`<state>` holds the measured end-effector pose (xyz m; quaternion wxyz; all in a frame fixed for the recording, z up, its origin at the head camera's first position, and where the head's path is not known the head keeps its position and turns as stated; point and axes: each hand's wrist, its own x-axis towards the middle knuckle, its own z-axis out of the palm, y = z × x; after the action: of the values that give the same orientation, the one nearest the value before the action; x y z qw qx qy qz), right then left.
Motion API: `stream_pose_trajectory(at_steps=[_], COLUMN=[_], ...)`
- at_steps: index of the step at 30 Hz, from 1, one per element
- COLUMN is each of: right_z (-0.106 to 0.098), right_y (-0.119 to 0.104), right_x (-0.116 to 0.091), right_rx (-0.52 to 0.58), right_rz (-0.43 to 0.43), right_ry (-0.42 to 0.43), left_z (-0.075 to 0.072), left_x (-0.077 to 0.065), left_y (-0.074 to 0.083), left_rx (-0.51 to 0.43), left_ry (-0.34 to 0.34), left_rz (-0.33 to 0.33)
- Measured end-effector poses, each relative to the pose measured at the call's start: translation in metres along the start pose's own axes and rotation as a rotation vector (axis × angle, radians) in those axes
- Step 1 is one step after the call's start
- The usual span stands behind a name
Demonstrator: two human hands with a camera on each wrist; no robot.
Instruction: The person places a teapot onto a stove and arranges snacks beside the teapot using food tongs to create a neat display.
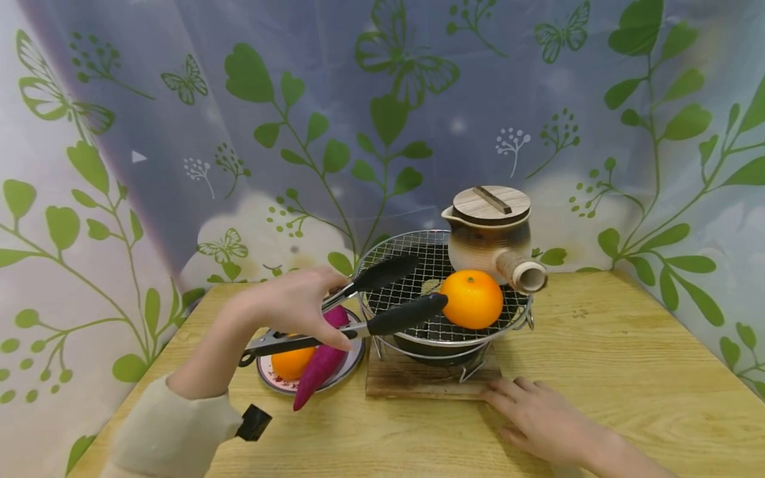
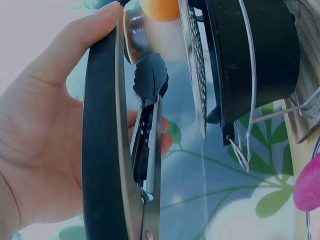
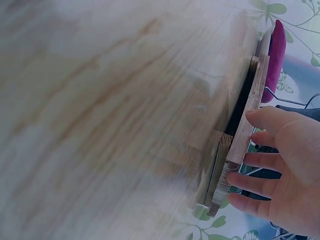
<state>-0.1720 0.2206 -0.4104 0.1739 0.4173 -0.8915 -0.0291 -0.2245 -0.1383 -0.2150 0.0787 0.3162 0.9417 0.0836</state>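
Observation:
My left hand holds a pair of metal tongs with black grips and black tips, thumb on the near arm and fingers on the far one. The tongs stand spread over a round wire grill. Their near tip overlaps the left side of an orange lying on the mesh; the far tip points towards the pot. In the left wrist view the thumb presses along the near arm. My right hand, fingers extended, rests at the right front corner of the wooden board under the grill.
A clay teapot with a wooden lid sits at the back right of the grill, its hollow handle towards me. Left of the grill, a plate bears another orange and purple sweet potatoes. A patterned cloth hangs behind.

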Motion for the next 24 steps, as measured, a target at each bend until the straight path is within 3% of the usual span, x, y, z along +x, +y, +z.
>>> stream_pose_trajectory(at_steps=[11,24], right_z=[-0.001,0.001], right_y=[0.000,-0.002], right_x=[0.001,0.004], right_rx=[-0.008,-0.024], right_rz=[0.000,-0.049], right_ry=[0.026,0.091], left_z=[0.000,0.005], left_x=[-0.020,-0.049], left_y=[-0.016,-0.039], left_rx=[-0.097,-0.022], left_ry=[0.027,0.098], left_rz=[-0.089,-0.173])
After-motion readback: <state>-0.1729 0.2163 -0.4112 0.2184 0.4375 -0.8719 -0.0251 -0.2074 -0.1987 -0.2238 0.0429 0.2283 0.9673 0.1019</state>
